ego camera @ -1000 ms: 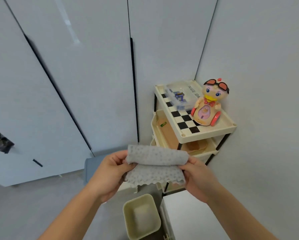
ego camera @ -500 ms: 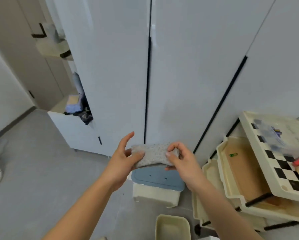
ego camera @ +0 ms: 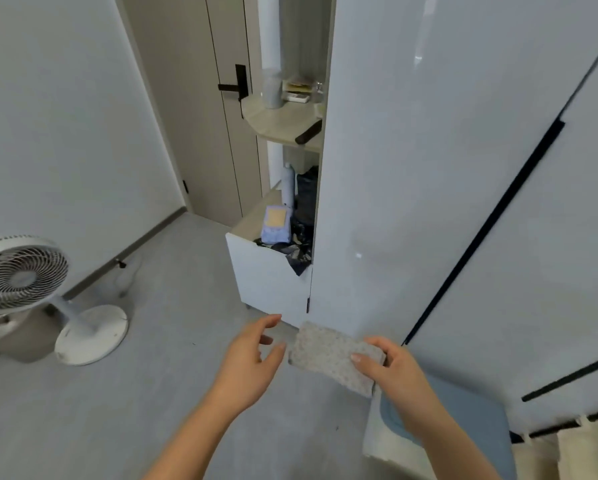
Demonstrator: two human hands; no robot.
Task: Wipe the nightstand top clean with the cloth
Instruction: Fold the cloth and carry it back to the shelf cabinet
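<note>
While in R hand [ego camera: 396, 374], cloth [ego camera: 325, 353] beside L hand [ego camera: 251, 363]

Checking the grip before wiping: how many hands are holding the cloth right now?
1. The right hand grips the cloth at its right end. The left hand is open just left of it, gripping nothing. Whether its thumb touches the cloth is unclear.

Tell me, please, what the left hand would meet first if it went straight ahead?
Likely the near edge of the cloth, held in the right hand; the left hand has its thumb just short of it, though depth is unclear.
</note>
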